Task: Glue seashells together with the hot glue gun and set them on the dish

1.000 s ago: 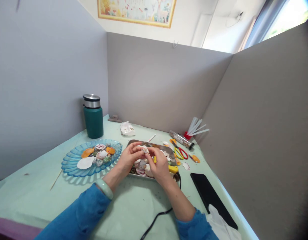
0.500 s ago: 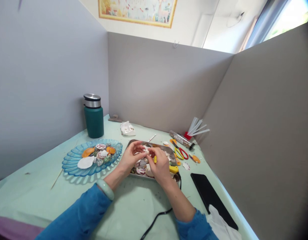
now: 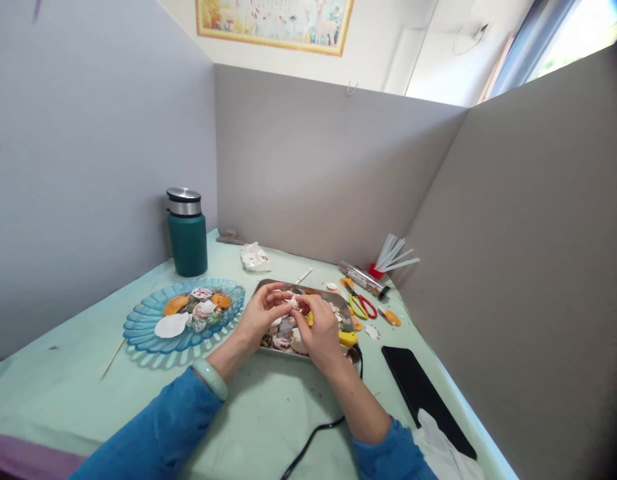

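Grey partitions wall our mint-green table (image 3: 268, 427). From left: green flask (image 3: 187, 233), blue glass plate (image 3: 143, 320) of shells, then our left hand (image 3: 258, 317) and right hand (image 3: 318, 330) pinching one small shell (image 3: 291, 303) above the steel tray (image 3: 308, 290); scissors (image 3: 361, 303) beyond.

Small shell (image 3: 292, 303): pale, whitish with faint pinkish-brown mottling, pinched between the fingertips of the left hand (image 3: 261, 317) and the right hand (image 3: 318, 330). Held raised just above the metal tray (image 3: 268, 287), over its middle; its exact tilt is too small to tell. The tray is shallow, rectangular and steel, and holds more shells, white and reddish-speckled, lying loose. It sits near the middle of the tabletop (image 3: 268, 413), towards the far edge.
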The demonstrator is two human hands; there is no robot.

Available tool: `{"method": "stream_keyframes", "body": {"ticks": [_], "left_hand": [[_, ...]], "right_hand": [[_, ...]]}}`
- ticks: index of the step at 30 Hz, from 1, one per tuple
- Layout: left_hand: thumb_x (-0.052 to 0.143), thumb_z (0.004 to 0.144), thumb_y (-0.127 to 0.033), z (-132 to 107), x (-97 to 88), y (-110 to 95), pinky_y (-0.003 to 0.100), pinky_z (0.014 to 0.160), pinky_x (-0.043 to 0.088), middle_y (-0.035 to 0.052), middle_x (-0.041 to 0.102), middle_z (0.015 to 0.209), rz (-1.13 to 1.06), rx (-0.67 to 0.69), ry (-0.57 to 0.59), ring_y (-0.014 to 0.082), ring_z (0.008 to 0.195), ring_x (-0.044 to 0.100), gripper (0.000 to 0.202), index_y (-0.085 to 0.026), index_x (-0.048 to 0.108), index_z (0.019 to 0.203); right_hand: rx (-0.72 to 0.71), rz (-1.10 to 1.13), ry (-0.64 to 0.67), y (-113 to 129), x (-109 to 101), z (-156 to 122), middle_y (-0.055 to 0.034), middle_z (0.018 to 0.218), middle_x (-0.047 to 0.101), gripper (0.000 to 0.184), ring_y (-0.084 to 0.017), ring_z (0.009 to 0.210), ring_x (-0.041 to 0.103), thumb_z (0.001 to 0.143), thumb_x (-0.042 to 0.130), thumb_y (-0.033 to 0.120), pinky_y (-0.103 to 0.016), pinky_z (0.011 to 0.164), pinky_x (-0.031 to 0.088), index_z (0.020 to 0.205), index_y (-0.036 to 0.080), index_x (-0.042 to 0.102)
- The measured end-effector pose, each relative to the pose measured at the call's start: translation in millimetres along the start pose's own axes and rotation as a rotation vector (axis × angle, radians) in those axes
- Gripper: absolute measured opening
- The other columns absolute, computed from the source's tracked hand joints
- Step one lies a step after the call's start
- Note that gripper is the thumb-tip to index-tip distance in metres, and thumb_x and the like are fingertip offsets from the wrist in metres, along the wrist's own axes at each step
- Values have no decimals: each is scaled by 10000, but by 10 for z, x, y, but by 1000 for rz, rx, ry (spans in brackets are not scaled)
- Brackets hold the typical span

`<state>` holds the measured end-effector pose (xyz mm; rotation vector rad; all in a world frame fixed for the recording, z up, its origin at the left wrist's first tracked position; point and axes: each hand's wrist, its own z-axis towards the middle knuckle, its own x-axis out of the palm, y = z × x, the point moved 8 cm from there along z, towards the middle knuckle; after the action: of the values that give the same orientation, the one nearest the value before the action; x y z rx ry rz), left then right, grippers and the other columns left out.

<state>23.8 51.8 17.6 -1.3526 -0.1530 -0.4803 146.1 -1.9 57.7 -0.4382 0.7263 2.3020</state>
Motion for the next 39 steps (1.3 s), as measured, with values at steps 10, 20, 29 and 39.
{"method": "stream_keyframes", "body": {"ticks": [10,20,29,39], "left_hand": [[808,590,-217,-15,-6,1,294,751,492,40,672,904,-53,-34,-41,168,835,633,537,-156,554,1059],[819,568,-187,-33,25,-20,281,743,499,39,674,905,-84,-51,-20,165,835,633,537,-150,561,1038],[811,587,-174,-26,17,-12,262,720,510,40,675,900,-84,-48,-22,156,827,637,509,-146,566,1033],[771,652,-135,-8,-21,32,263,705,528,43,685,886,-258,-167,-12,133,746,658,438,-145,572,1042]], "right_hand": [[-14,14,6,30,-8,0,-51,920,643,128,-205,850,587,878,558,220,-337,772,417,1001,191,578],[4,61,-28,-6,-35,3,-74,971,622,125,-208,912,579,894,529,219,-348,794,454,1001,187,584],[-1,82,-30,-4,-33,3,-89,1028,600,130,-222,968,572,892,523,212,-378,841,469,1009,202,579],[23,54,-44,-38,-36,-9,-88,1037,600,231,-229,962,573,854,588,252,-376,832,470,1072,193,542]]}}
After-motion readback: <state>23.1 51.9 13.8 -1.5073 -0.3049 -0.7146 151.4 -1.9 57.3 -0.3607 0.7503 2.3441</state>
